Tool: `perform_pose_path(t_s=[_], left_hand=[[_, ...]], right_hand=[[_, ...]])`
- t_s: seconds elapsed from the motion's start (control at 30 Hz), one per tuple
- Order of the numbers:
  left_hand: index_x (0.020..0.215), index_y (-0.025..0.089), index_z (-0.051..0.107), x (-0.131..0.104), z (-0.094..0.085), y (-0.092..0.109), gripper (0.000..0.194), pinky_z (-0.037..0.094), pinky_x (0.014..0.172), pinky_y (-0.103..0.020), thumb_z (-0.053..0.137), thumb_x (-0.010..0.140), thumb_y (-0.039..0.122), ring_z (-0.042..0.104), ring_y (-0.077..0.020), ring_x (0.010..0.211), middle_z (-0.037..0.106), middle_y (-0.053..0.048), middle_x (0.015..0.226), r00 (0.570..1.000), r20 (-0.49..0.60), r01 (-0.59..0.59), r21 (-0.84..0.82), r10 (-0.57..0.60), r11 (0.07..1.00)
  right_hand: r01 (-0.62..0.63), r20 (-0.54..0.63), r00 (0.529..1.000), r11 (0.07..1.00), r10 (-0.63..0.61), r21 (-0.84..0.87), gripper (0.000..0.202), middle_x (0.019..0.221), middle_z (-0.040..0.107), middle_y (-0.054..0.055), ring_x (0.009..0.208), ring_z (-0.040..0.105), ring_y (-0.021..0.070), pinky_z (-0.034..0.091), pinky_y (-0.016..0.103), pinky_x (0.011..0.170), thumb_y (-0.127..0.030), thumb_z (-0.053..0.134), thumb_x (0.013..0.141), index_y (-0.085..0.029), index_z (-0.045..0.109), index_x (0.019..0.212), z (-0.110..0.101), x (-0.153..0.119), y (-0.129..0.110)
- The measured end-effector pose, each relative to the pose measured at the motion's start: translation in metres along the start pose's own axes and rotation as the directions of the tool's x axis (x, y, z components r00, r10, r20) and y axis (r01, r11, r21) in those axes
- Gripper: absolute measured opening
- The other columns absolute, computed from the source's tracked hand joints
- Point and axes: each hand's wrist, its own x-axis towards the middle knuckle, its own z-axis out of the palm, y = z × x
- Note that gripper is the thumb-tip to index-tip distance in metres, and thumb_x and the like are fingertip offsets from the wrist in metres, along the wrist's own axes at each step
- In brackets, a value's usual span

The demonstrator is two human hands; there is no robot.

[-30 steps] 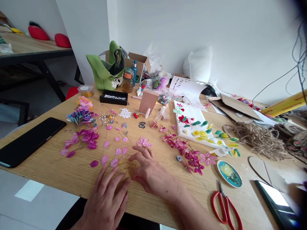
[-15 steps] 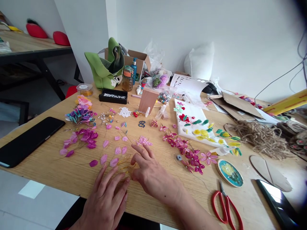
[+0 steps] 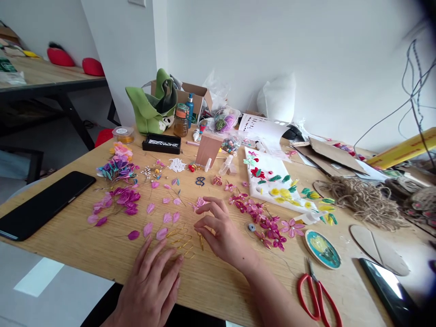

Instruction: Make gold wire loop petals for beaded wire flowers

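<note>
My left hand (image 3: 153, 277) lies palm down at the table's front edge, fingers spread, with nothing in it. Just beyond its fingertips are several gold wire loops (image 3: 182, 237) on the wood. To their right, my right hand (image 3: 218, 229) is held above the table with its thumb and index finger pinched on a small gold wire piece (image 3: 201, 241) that hangs below them. Loose pink petals (image 3: 162, 233) lie beyond the loops. A light pink petal cluster (image 3: 197, 204) sits behind my right fingers.
Magenta flowers (image 3: 269, 225), a round painted dish (image 3: 323, 249) and red-handled scissors (image 3: 316, 295) lie to the right. A black phone (image 3: 44, 204) is at the left. Behind stand a wooden block (image 3: 208, 150), a black tray (image 3: 161, 143) and a green bag (image 3: 146, 109).
My right hand has lifted and moved right, away from the loops, with a gold wire piece now visible under its fingers. My left hand has barely moved. The view has shifted slightly.
</note>
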Motion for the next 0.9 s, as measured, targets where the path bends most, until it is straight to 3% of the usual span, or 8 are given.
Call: perform_pose_path(t_s=[0.2, 0.4, 0.9], left_hand=[[0.113, 0.018, 0.071, 0.004, -0.002, 0.002, 0.027, 0.030, 0.113, -0.054, 0.055, 0.092, 0.026, 0.051, -0.0311, 0.122, 0.067, -0.011, 0.113, 1.000, -0.004, -0.011, 0.024, 0.011, 1.000], [0.114, 0.017, 0.071, 0.001, -0.001, 0.000, 0.028, 0.027, 0.114, -0.054, 0.057, 0.091, 0.026, 0.050, -0.0326, 0.125, 0.067, -0.012, 0.115, 1.000, 0.002, -0.012, 0.023, 0.012, 1.000], [0.115, 0.019, 0.070, -0.002, 0.000, 0.001, 0.028, 0.028, 0.114, -0.056, 0.060, 0.090, 0.027, 0.049, -0.0338, 0.127, 0.067, -0.012, 0.116, 1.000, 0.016, 0.016, 0.012, -0.016, 1.000]], right_hand=[[-0.017, 0.156, 0.987, 0.999, 0.024, -0.050, 0.010, 0.119, 0.056, 0.009, 0.133, 0.034, 0.0274, 0.038, 0.050, 0.107, -0.013, 0.062, 0.089, -0.020, 0.070, 0.089, 0.000, -0.001, -0.002], [0.060, 0.403, 0.915, 0.994, -0.021, -0.086, 0.014, 0.126, 0.054, 0.005, 0.142, 0.024, 0.0257, 0.027, 0.045, 0.116, -0.015, 0.061, 0.090, -0.021, 0.072, 0.083, 0.001, -0.003, -0.010], [0.131, 0.427, 0.904, 0.965, -0.022, -0.229, 0.024, 0.114, 0.059, 0.005, 0.143, 0.025, 0.0257, 0.015, 0.047, 0.120, -0.016, 0.055, 0.095, -0.019, 0.071, 0.079, 0.012, -0.004, -0.019]])
